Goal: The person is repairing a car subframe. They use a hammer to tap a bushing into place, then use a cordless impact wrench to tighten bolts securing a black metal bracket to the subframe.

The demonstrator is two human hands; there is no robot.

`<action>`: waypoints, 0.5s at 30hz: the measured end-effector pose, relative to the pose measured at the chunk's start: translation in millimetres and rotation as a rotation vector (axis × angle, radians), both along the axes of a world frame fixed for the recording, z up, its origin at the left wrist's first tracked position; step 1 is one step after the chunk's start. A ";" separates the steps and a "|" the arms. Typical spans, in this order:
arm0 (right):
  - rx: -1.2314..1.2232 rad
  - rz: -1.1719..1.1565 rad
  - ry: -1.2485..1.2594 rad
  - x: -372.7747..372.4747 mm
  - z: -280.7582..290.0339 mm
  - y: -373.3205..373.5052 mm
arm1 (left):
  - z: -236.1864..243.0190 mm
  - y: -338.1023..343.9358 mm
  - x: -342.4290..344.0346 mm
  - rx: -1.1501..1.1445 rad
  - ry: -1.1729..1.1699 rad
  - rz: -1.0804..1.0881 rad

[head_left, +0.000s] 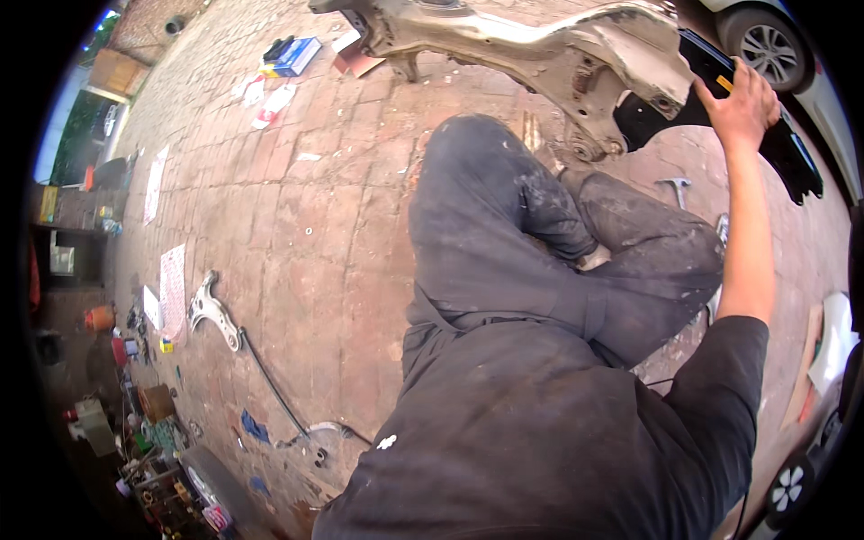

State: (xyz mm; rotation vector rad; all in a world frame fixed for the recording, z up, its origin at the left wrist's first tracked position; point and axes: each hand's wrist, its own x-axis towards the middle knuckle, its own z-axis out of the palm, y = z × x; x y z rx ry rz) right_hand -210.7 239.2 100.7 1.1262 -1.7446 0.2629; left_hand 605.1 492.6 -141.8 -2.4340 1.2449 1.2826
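Note:
My right hand (740, 108) grips the edge of a black metal part (794, 166) with a yellow label, its fingers curled over the top. That part lies against a large silver-grey metal subframe (486, 40), which stretches across the top of the view beyond my bent knees. Below the black part, a hammer (677, 187) lies on the brick paving beside my leg, with another metal tool (721, 227) partly showing next to it. My left hand is out of sight.
A silver control arm (211, 319) and a long bar (270, 384) lie at left, near tools, containers and a tyre (200, 468). A blue box (292, 63) and papers (171, 288) lie on the brick paving (324, 225). A car wheel (765, 49) stands top right.

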 end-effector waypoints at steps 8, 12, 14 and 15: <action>0.027 -0.025 -0.007 5.7 2.4 3.6 | -23.7 10.0 -31.9 0.149 0.131 -0.135; -0.021 0.040 -0.026 6.0 0.8 1.4 | -20.7 15.3 -38.2 0.324 0.163 -0.283; -0.044 0.094 -0.041 7.8 2.3 1.1 | -13.0 4.9 -37.9 0.454 0.178 -0.396; -0.042 0.077 -0.072 9.3 1.7 -0.3 | -5.7 -6.3 -37.5 0.524 0.182 -0.465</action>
